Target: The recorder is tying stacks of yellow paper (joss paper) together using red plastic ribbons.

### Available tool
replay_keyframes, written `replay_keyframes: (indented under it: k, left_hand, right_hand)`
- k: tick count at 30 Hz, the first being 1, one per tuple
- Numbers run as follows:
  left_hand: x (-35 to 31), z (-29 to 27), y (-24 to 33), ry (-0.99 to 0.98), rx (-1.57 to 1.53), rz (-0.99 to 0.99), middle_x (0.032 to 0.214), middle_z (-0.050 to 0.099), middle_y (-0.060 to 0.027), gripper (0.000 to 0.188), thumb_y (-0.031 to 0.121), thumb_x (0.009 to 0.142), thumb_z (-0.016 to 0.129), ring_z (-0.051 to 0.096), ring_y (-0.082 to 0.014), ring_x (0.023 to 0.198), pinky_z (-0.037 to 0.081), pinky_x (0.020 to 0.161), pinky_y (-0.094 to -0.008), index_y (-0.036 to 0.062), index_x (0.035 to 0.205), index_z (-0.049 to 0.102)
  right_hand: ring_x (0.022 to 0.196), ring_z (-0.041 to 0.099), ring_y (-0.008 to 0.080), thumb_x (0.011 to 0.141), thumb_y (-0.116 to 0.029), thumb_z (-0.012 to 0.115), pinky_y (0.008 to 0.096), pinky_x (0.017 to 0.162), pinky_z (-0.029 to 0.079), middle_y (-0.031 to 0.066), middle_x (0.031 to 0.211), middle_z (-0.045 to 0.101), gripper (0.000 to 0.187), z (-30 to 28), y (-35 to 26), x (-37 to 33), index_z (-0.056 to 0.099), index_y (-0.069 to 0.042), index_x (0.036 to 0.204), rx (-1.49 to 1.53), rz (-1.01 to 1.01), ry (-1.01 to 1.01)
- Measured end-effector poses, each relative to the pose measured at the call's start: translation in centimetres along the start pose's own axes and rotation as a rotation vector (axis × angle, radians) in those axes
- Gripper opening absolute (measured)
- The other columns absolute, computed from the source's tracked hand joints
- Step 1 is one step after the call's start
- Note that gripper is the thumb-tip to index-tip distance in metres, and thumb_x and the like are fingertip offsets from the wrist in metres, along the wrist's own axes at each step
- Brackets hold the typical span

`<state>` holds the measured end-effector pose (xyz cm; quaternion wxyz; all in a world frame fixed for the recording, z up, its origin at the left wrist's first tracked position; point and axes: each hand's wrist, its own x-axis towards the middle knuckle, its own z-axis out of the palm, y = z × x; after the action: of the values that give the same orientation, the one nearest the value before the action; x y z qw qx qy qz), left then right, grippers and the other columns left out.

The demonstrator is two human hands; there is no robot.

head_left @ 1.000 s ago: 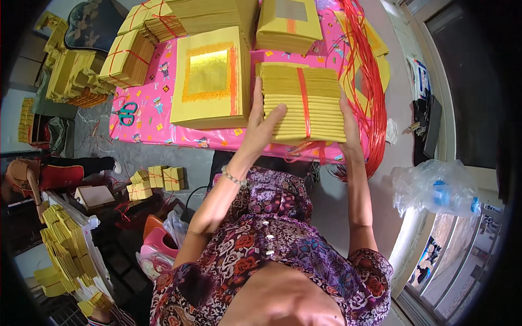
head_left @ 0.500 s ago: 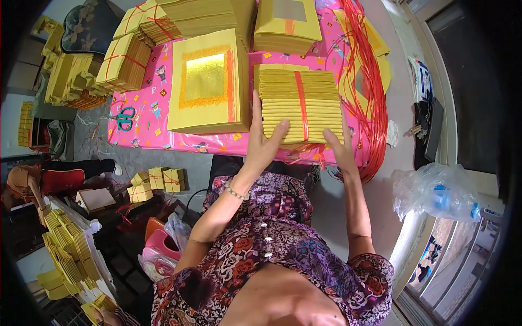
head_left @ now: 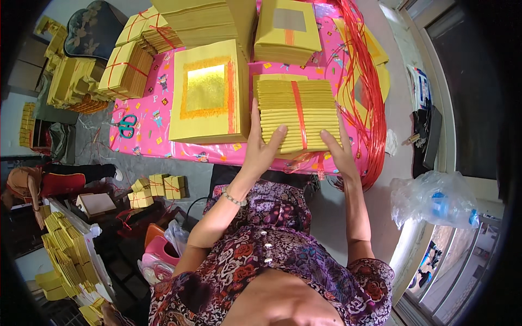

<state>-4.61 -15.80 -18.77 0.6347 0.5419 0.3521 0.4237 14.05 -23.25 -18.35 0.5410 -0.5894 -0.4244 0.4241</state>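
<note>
A thick bundle of folded yellow paper [head_left: 280,119] stands at the near edge of the pink-covered table, with a red strip [head_left: 298,108] running down its middle. My left hand [head_left: 262,142] grips its left side, thumb on the front face and fingers along the edge. On the opposite side my right hand [head_left: 341,149] holds it the same way, its thumb near the lower right corner. Part of the right fingers is hidden behind the bundle. To its left lies a stack of yellow sheets [head_left: 206,89] with a gold foil square on top.
Red plastic strands [head_left: 370,108] hang over the table's right side. Another yellow paper stack [head_left: 288,30] sits behind the bundle. Tied bundles [head_left: 125,70] and green-handled scissors [head_left: 128,126] are at the left. Another person [head_left: 27,187] bends at far left. A plastic bag [head_left: 429,201] hangs at right.
The whole scene sits slightly lower in the picture. Both hands keep their hold on the bundle, which has tilted a little.
</note>
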Motion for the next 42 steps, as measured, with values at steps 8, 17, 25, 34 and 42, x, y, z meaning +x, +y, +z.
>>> replay_keyframes:
  k: [8,17,25,34,42]
  left_hand:
    - [-0.5,0.4,1.4,0.055,-0.022,0.025,0.147,0.029,-0.0198,0.087,0.010,0.091,0.062,0.040,-0.0220,0.129,0.038,0.104,-0.0318,0.0001,0.150,-0.001]
    - [-1.0,0.2,-0.3,-0.050,-0.034,0.029,0.146,0.028,-0.0223,0.094,0.007,0.090,0.063,0.044,-0.0236,0.125,0.040,0.103,-0.0324,-0.0014,0.149,-0.009]
    - [-0.4,0.8,1.3,0.089,-0.039,-0.008,0.141,0.040,-0.0193,0.089,0.014,0.093,0.061,0.045,-0.0206,0.124,0.039,0.102,-0.0302,-0.0041,0.149,-0.005]
    - [0.8,0.8,-0.3,0.091,-0.047,-0.060,0.141,0.040,-0.0185,0.081,0.016,0.095,0.057,0.044,-0.0178,0.124,0.037,0.102,-0.0263,-0.0078,0.148,0.000]
    - [0.9,0.7,-0.1,0.081,-0.084,-0.049,0.139,0.042,-0.0184,0.083,0.017,0.095,0.058,0.045,-0.0187,0.123,0.037,0.103,-0.0273,-0.0077,0.148,-0.001]
  right_hand:
    - [0.136,0.032,0.0215,0.095,-0.017,0.054,0.0341,0.112,0.023,0.0154,0.148,0.034,0.066,-1.1,0.9,0.3,0.021,0.001,0.149,0.004,-0.089,-0.074]
    - [0.132,0.038,0.0207,0.098,-0.021,0.052,0.0335,0.111,0.025,0.0151,0.143,0.040,0.060,-0.1,1.0,-0.2,0.025,0.002,0.147,-0.001,-0.036,0.013]
    - [0.127,0.042,0.0184,0.100,-0.030,0.048,0.0313,0.108,0.029,0.0131,0.138,0.046,0.054,-0.6,0.8,1.8,0.036,0.003,0.141,0.054,0.064,0.197]
    - [0.118,0.049,0.0149,0.101,-0.027,0.046,0.0291,0.102,0.035,0.0097,0.130,0.053,0.048,-0.1,-0.9,2.1,0.040,0.001,0.139,0.150,0.187,0.019]
    - [0.121,0.046,0.0153,0.100,-0.027,0.048,0.0296,0.104,0.034,0.0101,0.133,0.050,0.051,-0.5,0.5,2.6,0.036,0.000,0.142,0.208,0.189,0.009]
